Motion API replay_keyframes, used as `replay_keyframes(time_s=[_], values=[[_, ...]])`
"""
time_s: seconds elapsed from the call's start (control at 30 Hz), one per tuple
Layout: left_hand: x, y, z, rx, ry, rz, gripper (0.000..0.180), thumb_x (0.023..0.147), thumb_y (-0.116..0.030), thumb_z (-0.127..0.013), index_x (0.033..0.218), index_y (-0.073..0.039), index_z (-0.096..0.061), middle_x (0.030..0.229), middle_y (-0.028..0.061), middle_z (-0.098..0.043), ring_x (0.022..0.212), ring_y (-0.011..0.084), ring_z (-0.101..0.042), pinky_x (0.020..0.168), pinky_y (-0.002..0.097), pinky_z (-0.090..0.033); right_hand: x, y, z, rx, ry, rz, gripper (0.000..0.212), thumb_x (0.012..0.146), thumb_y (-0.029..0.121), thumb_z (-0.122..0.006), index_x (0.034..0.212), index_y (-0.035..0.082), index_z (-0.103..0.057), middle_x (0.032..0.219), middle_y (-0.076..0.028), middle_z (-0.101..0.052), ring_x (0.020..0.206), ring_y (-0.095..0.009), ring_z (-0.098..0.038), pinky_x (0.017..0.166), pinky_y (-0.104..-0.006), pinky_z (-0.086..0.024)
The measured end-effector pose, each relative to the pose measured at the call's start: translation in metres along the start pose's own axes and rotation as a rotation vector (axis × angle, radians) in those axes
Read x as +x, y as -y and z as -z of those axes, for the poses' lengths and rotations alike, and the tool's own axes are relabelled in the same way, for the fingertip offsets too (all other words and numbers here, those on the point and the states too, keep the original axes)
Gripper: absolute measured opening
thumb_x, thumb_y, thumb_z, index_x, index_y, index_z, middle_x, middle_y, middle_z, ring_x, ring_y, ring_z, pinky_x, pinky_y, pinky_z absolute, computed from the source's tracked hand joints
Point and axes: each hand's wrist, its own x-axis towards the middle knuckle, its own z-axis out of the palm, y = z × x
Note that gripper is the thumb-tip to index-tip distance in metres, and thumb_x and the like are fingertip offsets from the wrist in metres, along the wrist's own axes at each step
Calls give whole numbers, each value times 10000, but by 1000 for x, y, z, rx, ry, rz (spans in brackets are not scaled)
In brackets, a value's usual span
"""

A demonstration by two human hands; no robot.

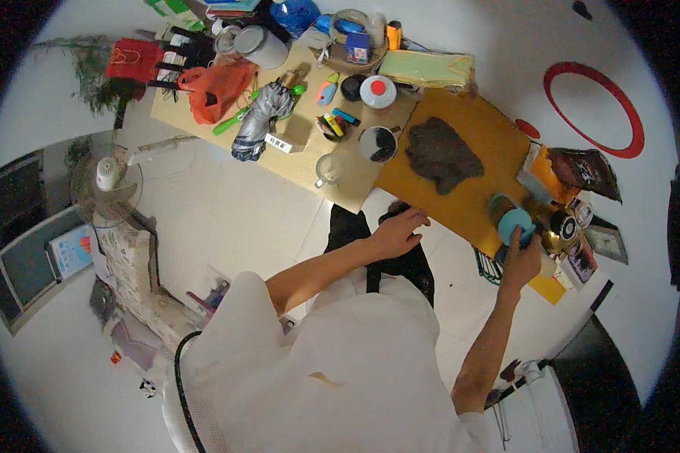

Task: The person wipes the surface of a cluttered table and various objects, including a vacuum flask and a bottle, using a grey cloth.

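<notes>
**Teal-topped container (515, 221) at the right end of the bench (499, 140)**

The container stood out by its round, plain teal top, which faced up toward the camera. A darker teal piece showed at its lower right. Greyish-green material showed just beyond the top, to the upper left; whether it was the container's own body could not be told. The near side was partly covered, and the contents were hidden.

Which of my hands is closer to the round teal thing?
Right. Your right hand touches the near side of the round teal thing; your left hand is apart from it, off to the left.
</notes>
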Motion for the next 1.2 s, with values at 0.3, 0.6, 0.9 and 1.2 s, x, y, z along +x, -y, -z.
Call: replay_keyframes(time_s=[0.3,0.6,0.9,1.2], values=[[-4,-19,47,129,-51,-247,1143,666,-314,-933,1577,-54,-293,1565,247,-379,1444,455,-364,1199,552,-309,-46,103,81,469,328,306,380,850,316,-839,1025,10,-696,807,-156,-706,676,-267,-691,631,-375,-543],[-18,-40,108,-63,38,-152,1104,612,-327,-981,1505,-65,-388,1479,203,-465,1384,391,-459,1166,482,-388,-29,162,118,546,602,581,441,862,324,-827,1155,24,-692,868,-154,-709,728,-235,-684,674,-348,-549],[-78,-30,90,-282,-241,32,1143,632,-246,-998,1526,-109,-298,1469,140,-460,1362,293,-494,1138,451,-439,32,162,-95,201,175,698,730,889,467,-754,1451,61,-527,1402,-235,-572,1142,-416,-616,1025,-516,-497],[-71,-55,106,-210,-399,-81,956,616,-219,-980,1390,-75,-437,1322,165,-495,1242,331,-519,1045,427,-440,29,160,-139,580,624,49,725,861,297,-749,1487,51,-479,1422,-218,-572,1302,-398,-563,1070,-478,-486]])
